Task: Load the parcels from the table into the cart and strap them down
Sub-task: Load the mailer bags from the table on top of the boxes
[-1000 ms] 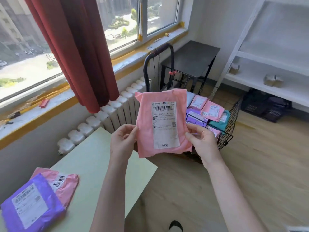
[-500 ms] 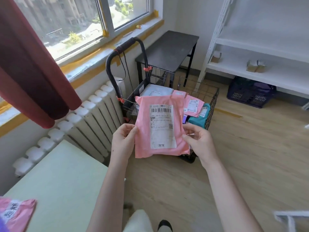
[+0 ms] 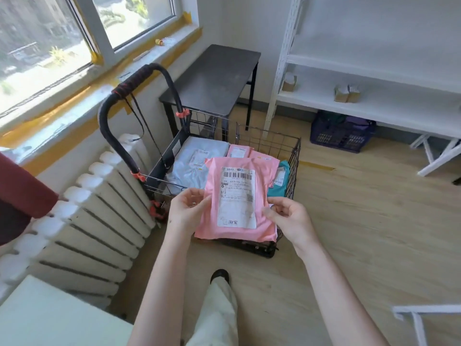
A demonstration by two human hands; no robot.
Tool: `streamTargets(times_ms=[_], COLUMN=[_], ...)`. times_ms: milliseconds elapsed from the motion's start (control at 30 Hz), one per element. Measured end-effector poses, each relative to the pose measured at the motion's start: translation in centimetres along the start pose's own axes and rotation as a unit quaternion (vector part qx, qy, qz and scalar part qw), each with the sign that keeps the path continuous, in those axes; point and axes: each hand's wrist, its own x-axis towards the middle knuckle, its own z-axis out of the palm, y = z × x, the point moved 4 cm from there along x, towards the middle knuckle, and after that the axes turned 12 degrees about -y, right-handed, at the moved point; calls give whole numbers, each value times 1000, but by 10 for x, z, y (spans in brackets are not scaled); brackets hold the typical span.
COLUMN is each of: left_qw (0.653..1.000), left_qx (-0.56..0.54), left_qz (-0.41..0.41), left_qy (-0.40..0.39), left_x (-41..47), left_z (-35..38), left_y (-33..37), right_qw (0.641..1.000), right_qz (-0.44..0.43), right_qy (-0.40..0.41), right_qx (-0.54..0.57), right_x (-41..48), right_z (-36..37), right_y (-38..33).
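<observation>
You hold a pink parcel (image 3: pixel 238 199) between your two hands, label side up toward you, its white shipping label (image 3: pixel 237 197) with a barcode at the top. Your left hand (image 3: pixel 185 212) pinches the parcel's left edge, thumb on the front and fingers curled behind it; your right hand (image 3: pixel 290 219) grips the right edge the same way, thumb lying on the front near the label's lower corner. Both hands are closed onto the parcel, not wide open. Just beyond your hands, and partly hidden behind the parcel, stands the wire cart (image 3: pixel 294 156) with its black looped handle (image 3: pixel 134 88) rising to the far left of your left hand. Inside the cart, past your fingertips, lie a grey parcel (image 3: pixel 194 166), two more pink parcels (image 3: pixel 239 151) whose tops peek out above the one you hold, and a teal parcel (image 3: pixel 283 181) just beyond your right hand. To the left of your left arm runs a white radiator (image 3: pixel 94 221), and a corner of the pale table (image 3: pixel 50 318) sits near your left elbow. A dark side table (image 3: pixel 214 76) stands beyond the cart.
</observation>
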Motion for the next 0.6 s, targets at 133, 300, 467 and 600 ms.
streamTargets(times_ms=[133,300,467,600], left_qw=[998,988,969,954], left_qx=[65,148,238,284], left_qz=[-23,-38,-7,2], left_qy=[-6,-31,-72,-99], left_x=[62,138,214,260], left_z=[1,2,25,50], left_y=[6,11,12,2], right_qw=[999,993,980,954], right_qz=[27,48,74,105], right_qy=[12,53,98,117], right_qx=[-39,-97,-154,-256], right_x=[51,116,171,203], right_z=[-5,-9,-26,-47], right_y=[-3,5,21,35])
